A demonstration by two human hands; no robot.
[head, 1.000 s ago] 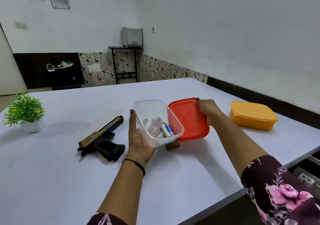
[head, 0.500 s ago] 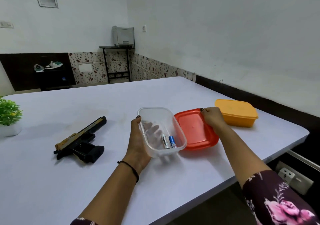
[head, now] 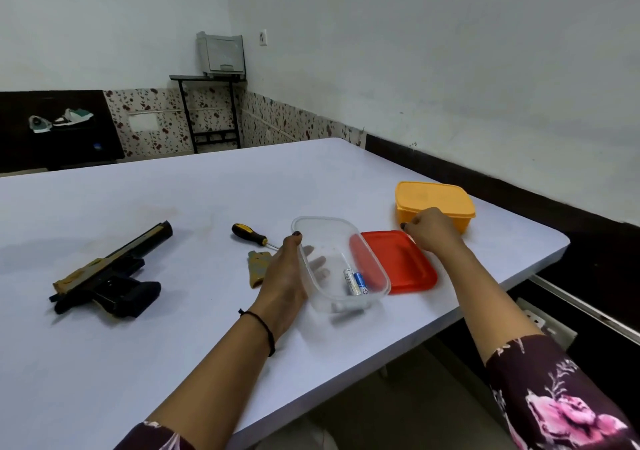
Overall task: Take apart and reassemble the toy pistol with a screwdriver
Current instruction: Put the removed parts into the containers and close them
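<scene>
A black and gold toy pistol (head: 107,275) lies on the white table (head: 173,328) at the left. A screwdriver (head: 250,234) with a black and yellow handle lies near the middle, with a small gold pistol part (head: 258,268) just below it. My left hand (head: 282,276) grips the left wall of a clear plastic box (head: 337,266) that holds two batteries (head: 355,280). My right hand (head: 429,230) pinches the far corner of a red lid (head: 398,264) lying beside the box.
A closed yellow box (head: 434,202) stands behind my right hand near the table's right edge. The table's front edge runs diagonally under my forearms. A stand with a printer (head: 221,53) is by the far wall.
The clear box and red lid have come down and to the right on the table. The screwdriver and the gold part, hidden before, now show to the left of the box.
</scene>
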